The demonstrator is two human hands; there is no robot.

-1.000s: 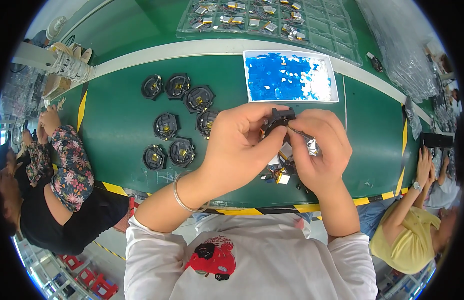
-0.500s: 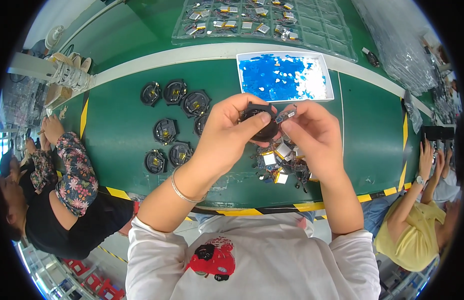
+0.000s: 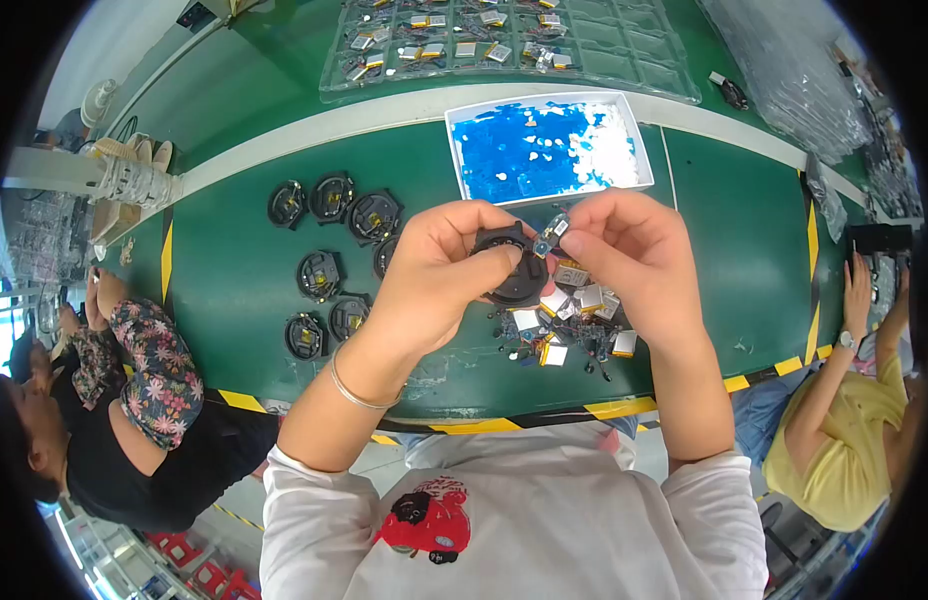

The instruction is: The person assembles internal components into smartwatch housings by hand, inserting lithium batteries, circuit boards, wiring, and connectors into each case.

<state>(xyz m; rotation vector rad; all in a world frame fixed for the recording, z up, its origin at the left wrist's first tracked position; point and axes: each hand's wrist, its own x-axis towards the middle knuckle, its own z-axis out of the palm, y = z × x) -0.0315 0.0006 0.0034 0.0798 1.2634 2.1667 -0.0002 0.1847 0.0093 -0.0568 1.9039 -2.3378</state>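
My left hand (image 3: 446, 268) grips a round black watch case (image 3: 519, 280) with strap lugs, thumb pressed on its inside. Between the thumb and fingers of my right hand (image 3: 629, 250) is a small circuit board (image 3: 552, 235), held just off the upper right rim of the case. A battery (image 3: 572, 275) with a silvery face shows just below the board. Under and beyond my hands lies a pile of silver battery packs with dark wires and small parts (image 3: 586, 322). To the left, several similar black watch cases (image 3: 319, 274) rest on the green table.
A white box (image 3: 647, 170) with blue and white bits stands behind my hands. Farther back, a clear compartment tray (image 3: 634, 60) holds battery assemblies. Yellow-black tape (image 3: 624, 408) edges the table. Co-workers sit left (image 3: 159, 375) and right (image 3: 834, 440); plastic bags (image 3: 784, 90) lie back right.
My right hand has turned the circuit board more upright and drawn it slightly left. The case in my left hand has tilted and shifted a little left. The whole view has shifted slightly.
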